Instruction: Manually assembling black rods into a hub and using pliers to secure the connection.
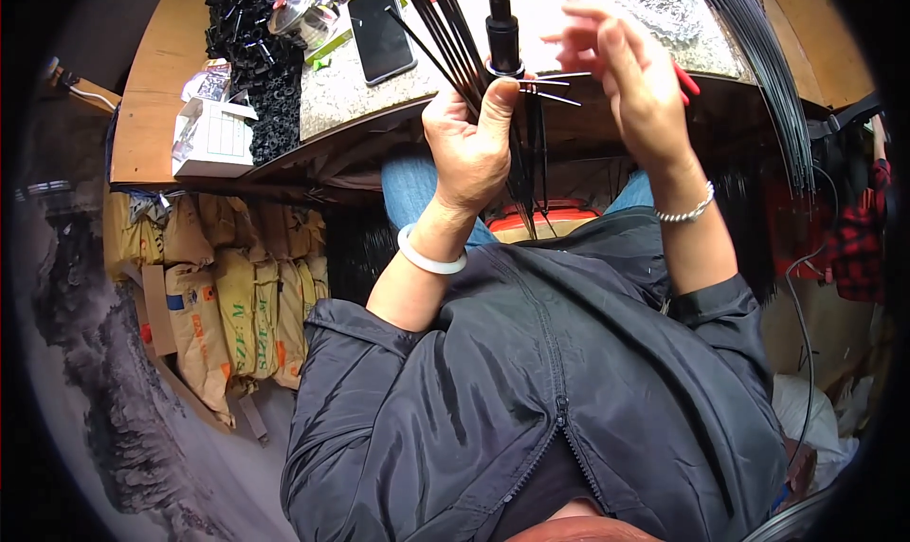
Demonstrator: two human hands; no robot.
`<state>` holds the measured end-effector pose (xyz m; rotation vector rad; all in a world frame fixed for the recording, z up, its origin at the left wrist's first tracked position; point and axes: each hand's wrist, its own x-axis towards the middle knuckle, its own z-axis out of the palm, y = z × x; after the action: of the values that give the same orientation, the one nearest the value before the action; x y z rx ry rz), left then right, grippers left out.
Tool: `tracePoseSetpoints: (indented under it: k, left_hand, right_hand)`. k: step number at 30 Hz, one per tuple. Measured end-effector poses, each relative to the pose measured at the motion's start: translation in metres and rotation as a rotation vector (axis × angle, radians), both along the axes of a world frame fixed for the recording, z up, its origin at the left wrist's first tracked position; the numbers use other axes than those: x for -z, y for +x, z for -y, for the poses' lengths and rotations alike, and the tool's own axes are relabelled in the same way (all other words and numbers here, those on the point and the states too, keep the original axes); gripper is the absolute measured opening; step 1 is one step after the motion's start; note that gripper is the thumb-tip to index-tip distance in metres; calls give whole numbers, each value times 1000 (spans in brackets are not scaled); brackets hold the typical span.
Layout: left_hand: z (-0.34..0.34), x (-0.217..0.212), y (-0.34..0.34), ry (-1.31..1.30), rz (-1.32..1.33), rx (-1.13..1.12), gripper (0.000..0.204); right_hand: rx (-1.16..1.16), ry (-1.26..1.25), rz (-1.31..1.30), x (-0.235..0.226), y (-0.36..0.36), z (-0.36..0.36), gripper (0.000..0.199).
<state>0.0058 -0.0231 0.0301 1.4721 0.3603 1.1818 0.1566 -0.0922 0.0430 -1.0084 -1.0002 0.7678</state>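
A bundle of thin black rods (pixel 453 44) is gripped in my left hand (pixel 471 144), its thumb laid across the front. The rods fan up over the table edge, and more dark rods hang below the hand. A few short rods with silvery ends (pixel 545 85) stick out to the right past the thumb. Just beyond the thumb stands a stepped black cylinder (pixel 502 35); whether my hand touches it is hidden. My right hand (pixel 645 87) is raised to the right, fingers apart and blurred. Red handle-like ends (pixel 686 80) show behind it; I cannot tell whether it touches them.
A dark phone (pixel 381 35) lies on the pale tabletop. Left of it are a heap of small black parts (pixel 251 96) and a white box (pixel 213 139). Long black rods (pixel 763 77) drape over the table's right edge. Stuffed sacks (pixel 237 305) stand at the left.
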Motion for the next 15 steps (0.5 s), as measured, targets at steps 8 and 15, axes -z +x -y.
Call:
tracePoseSetpoints:
  k: [8,15]
  left_hand:
    - [-1,3,-2,-154,65,16,29]
    - [-3,5,-2,-159,102,23,21]
  right_hand:
    - [-154,92,-389,47,-59,13,41]
    - [77,76,-342,50,-77,4,19]
